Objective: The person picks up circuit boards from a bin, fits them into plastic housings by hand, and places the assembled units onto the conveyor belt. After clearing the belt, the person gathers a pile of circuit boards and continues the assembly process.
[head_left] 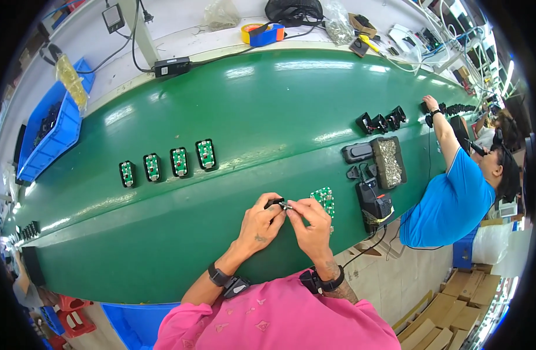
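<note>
Over the near edge of the green workbench [250,169], my hands meet in front of me. My left hand [257,226] is closed on a small black plastic part [273,203]. The fingertips of my right hand [312,228] pinch a small silvery piece [286,206] against that part; its exact kind is too small to tell. Just beyond my right hand lies a green circuit board [323,198], partly hidden by the fingers. Farther off to the left stand several black housings [205,155] in a row, each with a green board inside.
Right of my hands are a tray of small metal pieces [389,163], a black corded device [374,204] and several black parts [380,123]. A co-worker in a blue shirt [446,204] reaches over the bench. At far left sits a blue bin [61,131]; tape [262,35] lies behind.
</note>
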